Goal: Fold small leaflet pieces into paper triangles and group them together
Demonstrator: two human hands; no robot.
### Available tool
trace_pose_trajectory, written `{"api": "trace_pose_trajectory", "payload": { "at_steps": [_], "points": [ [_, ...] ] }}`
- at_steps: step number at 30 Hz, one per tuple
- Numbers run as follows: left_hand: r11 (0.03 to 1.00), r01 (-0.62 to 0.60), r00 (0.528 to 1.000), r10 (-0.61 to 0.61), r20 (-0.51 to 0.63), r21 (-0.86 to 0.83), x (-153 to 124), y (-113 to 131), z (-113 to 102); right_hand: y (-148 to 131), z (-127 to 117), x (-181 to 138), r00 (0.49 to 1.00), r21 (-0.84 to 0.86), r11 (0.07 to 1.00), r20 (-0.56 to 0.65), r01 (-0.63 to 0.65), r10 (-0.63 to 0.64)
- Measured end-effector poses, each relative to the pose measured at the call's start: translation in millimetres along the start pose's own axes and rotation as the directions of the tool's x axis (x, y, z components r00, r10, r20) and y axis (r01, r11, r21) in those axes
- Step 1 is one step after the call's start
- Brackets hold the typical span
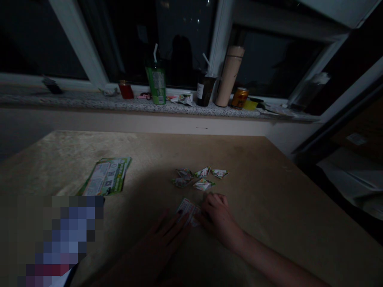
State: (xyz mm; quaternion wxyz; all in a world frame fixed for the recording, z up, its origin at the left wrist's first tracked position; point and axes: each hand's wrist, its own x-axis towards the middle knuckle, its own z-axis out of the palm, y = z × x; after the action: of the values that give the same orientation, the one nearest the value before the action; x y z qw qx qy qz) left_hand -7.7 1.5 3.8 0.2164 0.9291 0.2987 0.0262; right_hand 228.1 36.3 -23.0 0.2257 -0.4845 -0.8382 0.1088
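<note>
Low in the head view, the left hand [167, 233] lies in shadow, its fingers straight and slightly apart across a small printed paper [186, 206] on the brown surface [269, 191]. The right hand [218, 213] is at the paper's right edge, fingers curled together; whether they pinch it, I cannot tell. Just beyond are five small folded papers [204, 184], close together. Off to the left sits a stack of green leaflets [110, 177]. Along the windowsill [179, 108] behind stand a red jar [126, 91], a green cup [157, 85], a dark cup [206, 91], a pinkish flask [229, 77] and an orange can [239, 98].
</note>
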Motion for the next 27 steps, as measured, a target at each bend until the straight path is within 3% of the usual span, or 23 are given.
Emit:
{"api": "trace_pose_trajectory", "payload": {
  "at_steps": [11,27],
  "points": [
    [1.0,0.0,1.0,0.0,-0.018,-0.018,-1.1,-0.2,-4.5,-0.6,0.2,1.0,1.0,-0.028,1.0,0.026,-0.007,0.008],
    [0.999,0.023,0.999,-0.025,0.047,0.043,0.4,0.6,-5.4,-5.0,2.4,3.9,1.0,-0.19,0.981,0.012,0.026,-0.024]
  ]
}}
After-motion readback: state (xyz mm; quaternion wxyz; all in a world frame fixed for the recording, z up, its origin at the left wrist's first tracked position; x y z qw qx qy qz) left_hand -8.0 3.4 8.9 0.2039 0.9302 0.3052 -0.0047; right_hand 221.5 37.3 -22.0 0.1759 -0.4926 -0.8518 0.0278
